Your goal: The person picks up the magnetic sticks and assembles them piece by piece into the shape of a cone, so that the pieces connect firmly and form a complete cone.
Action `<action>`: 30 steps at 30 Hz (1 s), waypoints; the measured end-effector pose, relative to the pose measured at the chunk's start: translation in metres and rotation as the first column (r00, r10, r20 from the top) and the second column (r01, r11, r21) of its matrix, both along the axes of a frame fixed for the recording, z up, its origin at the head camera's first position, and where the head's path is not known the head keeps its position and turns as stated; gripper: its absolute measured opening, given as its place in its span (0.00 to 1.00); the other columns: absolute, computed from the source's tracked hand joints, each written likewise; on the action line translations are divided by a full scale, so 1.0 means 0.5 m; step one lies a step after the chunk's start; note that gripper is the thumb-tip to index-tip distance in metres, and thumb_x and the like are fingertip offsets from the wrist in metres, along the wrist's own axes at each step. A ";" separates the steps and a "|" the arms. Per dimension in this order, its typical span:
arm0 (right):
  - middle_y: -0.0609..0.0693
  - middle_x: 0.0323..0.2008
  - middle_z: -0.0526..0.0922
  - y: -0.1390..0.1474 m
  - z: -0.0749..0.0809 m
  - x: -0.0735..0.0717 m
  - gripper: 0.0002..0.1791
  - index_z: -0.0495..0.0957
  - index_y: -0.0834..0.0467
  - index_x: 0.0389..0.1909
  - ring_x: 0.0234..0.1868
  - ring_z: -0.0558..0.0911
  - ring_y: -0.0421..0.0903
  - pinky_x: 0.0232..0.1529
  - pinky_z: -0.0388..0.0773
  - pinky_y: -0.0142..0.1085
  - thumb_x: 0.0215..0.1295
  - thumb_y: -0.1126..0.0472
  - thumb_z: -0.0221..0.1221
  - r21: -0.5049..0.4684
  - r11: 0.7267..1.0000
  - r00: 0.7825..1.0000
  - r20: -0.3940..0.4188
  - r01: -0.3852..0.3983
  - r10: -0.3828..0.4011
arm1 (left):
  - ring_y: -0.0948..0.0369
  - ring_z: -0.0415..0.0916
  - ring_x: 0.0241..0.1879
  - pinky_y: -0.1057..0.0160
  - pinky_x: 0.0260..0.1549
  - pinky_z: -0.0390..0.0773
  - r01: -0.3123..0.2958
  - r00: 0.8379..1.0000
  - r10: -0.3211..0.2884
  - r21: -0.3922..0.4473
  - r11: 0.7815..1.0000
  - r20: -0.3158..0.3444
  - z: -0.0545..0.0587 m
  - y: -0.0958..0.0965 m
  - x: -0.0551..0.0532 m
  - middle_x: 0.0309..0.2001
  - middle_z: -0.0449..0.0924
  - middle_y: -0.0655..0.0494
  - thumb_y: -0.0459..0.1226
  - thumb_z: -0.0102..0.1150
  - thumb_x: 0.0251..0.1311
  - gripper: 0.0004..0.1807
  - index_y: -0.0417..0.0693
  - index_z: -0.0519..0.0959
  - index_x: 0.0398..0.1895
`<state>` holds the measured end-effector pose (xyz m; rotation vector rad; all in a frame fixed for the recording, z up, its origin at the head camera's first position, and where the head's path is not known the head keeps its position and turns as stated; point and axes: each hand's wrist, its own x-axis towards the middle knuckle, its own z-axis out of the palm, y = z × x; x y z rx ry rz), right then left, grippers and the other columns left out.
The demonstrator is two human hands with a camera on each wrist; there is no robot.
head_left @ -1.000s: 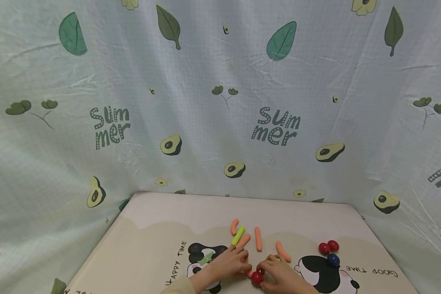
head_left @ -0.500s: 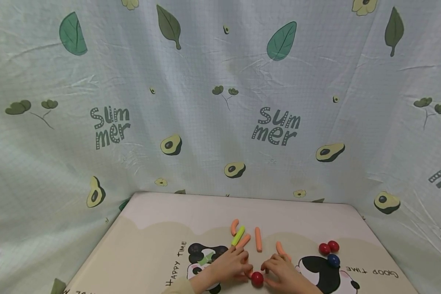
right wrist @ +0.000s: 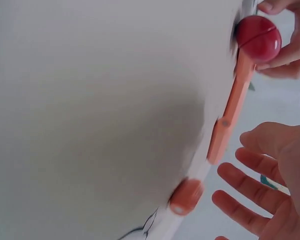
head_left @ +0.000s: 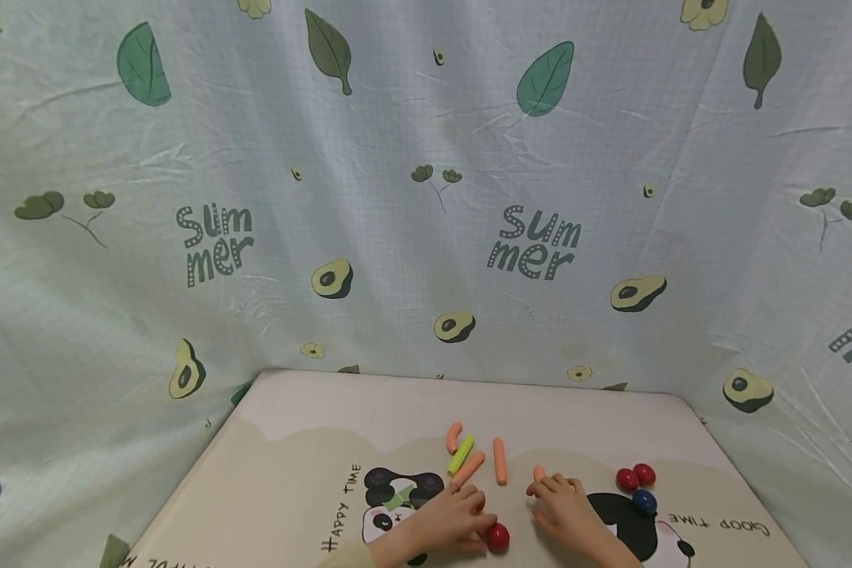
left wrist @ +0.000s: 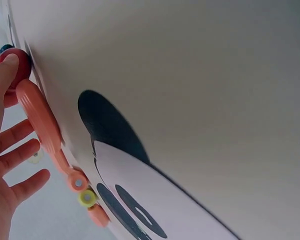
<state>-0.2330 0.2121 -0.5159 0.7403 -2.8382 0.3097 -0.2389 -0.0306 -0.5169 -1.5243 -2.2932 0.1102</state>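
Note:
A shiny red ball (head_left: pixel 498 538) lies near the table's front edge. My left hand (head_left: pixel 454 517) grips it, with the thumb (left wrist: pixel 6 70) on its side in the left wrist view. Against this ball lies a ribbed orange toy stick (left wrist: pixel 40 117), mostly hidden by the left hand in the head view. My right hand (head_left: pixel 568 509) is to the right, fingers spread and nothing in them. Its fingertips overlap a curved orange stick (head_left: pixel 539 472), whose far end alone shows in the head view. The right wrist view shows an orange piece (right wrist: pixel 187 197) just beyond those fingers.
Past the left hand lie a yellow-green stick (head_left: pixel 461 455), a straight orange stick (head_left: pixel 468 468) and a short curved one (head_left: pixel 454 437). Another orange stick (head_left: pixel 500 461) lies between the hands. Two red balls (head_left: pixel 626 479) and a blue ball (head_left: pixel 644 502) sit at the right.
My right hand has left the red ball and moved right and forward over the curved orange stick. The left hand has shifted slightly right, onto the ball.

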 end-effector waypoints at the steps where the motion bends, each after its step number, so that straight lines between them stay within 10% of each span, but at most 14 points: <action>1: 0.41 0.32 0.75 0.003 -0.001 -0.002 0.11 0.75 0.51 0.34 0.37 0.70 0.42 0.42 0.66 0.50 0.47 0.59 0.63 -0.002 1.000 1.000 -0.004 0.011 -0.011 | 0.68 0.63 0.37 0.73 0.36 0.60 0.001 1.000 -0.001 0.000 1.000 0.000 0.000 0.001 0.001 0.34 0.69 0.65 0.57 0.49 0.55 0.17 0.64 0.72 0.44; 8: 0.45 0.33 0.75 0.026 -0.012 -0.013 0.16 0.74 0.53 0.34 0.37 0.71 0.45 0.38 0.67 0.51 0.42 0.59 0.66 -0.003 0.999 0.987 -0.155 0.050 -0.050 | 0.69 0.63 0.34 0.75 0.33 0.56 -0.004 1.000 0.004 -0.005 1.000 -0.010 -0.001 0.006 0.006 0.34 0.69 0.66 0.58 0.48 0.55 0.20 0.64 0.72 0.48; 30: 0.51 0.42 0.74 0.042 -0.008 -0.050 0.21 0.72 0.56 0.47 0.45 0.71 0.52 0.42 0.67 0.52 0.54 0.52 0.59 0.031 0.986 0.983 -0.091 0.165 -0.161 | 0.68 0.61 0.32 0.76 0.27 0.54 -0.042 0.999 0.042 -0.032 0.999 -0.005 -0.001 0.020 0.009 0.32 0.68 0.65 0.60 0.45 0.55 0.21 0.64 0.71 0.47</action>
